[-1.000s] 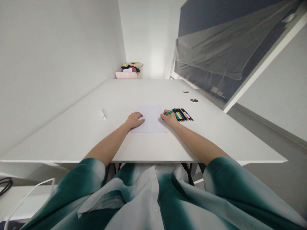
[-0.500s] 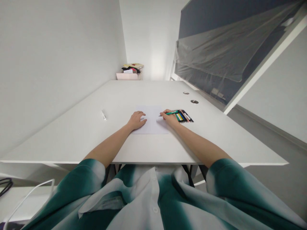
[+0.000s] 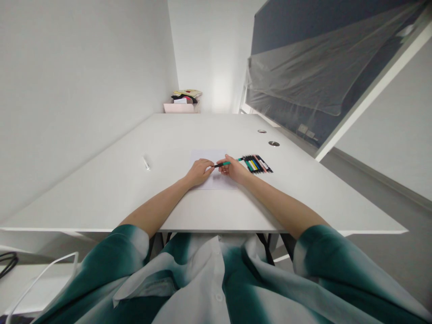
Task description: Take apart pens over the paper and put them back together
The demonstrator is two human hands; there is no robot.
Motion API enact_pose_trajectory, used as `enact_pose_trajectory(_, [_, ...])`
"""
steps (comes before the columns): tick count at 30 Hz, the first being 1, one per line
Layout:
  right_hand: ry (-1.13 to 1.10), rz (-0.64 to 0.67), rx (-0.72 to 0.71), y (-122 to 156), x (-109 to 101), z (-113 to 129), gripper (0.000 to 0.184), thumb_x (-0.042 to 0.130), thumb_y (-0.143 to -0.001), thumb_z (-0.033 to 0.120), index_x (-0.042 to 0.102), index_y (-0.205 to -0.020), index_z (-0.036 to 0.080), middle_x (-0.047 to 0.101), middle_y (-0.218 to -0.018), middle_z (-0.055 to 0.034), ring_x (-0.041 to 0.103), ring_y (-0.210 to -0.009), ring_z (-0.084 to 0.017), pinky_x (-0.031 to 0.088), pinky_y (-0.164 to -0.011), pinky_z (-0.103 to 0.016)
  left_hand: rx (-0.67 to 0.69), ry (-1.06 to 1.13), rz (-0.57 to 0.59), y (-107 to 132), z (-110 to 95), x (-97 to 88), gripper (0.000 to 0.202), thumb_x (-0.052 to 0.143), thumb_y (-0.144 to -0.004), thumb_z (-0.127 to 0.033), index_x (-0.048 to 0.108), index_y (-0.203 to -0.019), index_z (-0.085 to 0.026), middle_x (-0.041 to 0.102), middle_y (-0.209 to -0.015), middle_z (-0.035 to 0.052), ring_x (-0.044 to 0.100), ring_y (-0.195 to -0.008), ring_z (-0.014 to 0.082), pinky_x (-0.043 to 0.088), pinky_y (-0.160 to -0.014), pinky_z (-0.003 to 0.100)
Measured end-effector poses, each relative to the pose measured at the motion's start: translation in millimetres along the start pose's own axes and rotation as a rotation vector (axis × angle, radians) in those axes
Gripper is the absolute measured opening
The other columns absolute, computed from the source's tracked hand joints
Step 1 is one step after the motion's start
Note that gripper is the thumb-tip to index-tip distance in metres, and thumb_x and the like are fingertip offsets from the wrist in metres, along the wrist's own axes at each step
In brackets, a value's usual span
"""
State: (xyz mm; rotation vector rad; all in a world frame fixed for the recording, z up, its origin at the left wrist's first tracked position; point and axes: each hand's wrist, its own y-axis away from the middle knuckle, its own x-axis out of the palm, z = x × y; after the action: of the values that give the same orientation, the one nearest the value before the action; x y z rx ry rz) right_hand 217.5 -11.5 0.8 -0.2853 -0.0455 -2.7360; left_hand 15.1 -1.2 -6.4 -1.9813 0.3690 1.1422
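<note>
My right hand [image 3: 232,168] is closed around a green marker [image 3: 231,162] with a dark front end, held nearly level above a white sheet of paper [image 3: 219,182]. At the marker's dark left end, the fingertips of my left hand [image 3: 200,172] are pinched together on it. Whether that dark end is a cap is too small to tell. Both hands are over the sheet. Just right of my right hand, several markers [image 3: 258,164] in different colours lie side by side in a row on the table.
A small white object [image 3: 146,163] lies on the white table [image 3: 118,189] to the left. Two round metal grommets [image 3: 273,143] sit toward the right edge. A pink box [image 3: 178,107] with things piled in it stands at the far end. A dark, plastic-covered panel [image 3: 303,81] rises on the right.
My left hand has moved right and closed at the marker's left end. My right hand has turned, with the marker now lying flatter and its front end looking thicker and darker.
</note>
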Motion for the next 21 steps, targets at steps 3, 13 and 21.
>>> enact_pose_trajectory(3, [-0.101,0.014,0.065,6.1,-2.2,10.0,0.065,0.040,-0.082,0.077,0.069,-0.087,0.018,0.065,-0.068,-0.0063,0.058,-0.063,-0.017,0.044,-0.062,-0.029,-0.059,-0.036,0.012,1.0,4.5,-0.2,0.029,0.043,-0.095,-0.031,0.068,-0.103,-0.018,0.072,-0.106,0.0096,0.063,-0.103,0.0239,0.046,-0.096,0.043])
enact_pose_trajectory(13, [0.150,-0.046,0.011,15.8,1.7,17.8,0.074,0.030,-0.076,0.087,0.062,-0.084,0.020,0.068,-0.077,-0.0120,0.064,-0.079,-0.025,0.049,-0.069,-0.033,-0.115,-0.076,0.083,1.5,2.3,-3.0,0.031,0.040,-0.095,-0.030,0.068,-0.103,-0.018,0.071,-0.107,0.0093,0.062,-0.103,0.0236,0.045,-0.097,0.041])
enact_pose_trajectory(21, [-0.016,-0.058,0.036,14.6,2.0,16.6,0.065,0.034,-0.081,0.078,0.062,-0.079,0.020,0.067,-0.071,-0.0096,0.063,-0.074,-0.023,0.050,-0.069,-0.034,-0.120,-0.060,0.082,2.5,3.3,-2.6,0.031,0.041,-0.095,-0.030,0.068,-0.103,-0.018,0.071,-0.107,0.0096,0.062,-0.103,0.0238,0.045,-0.097,0.042])
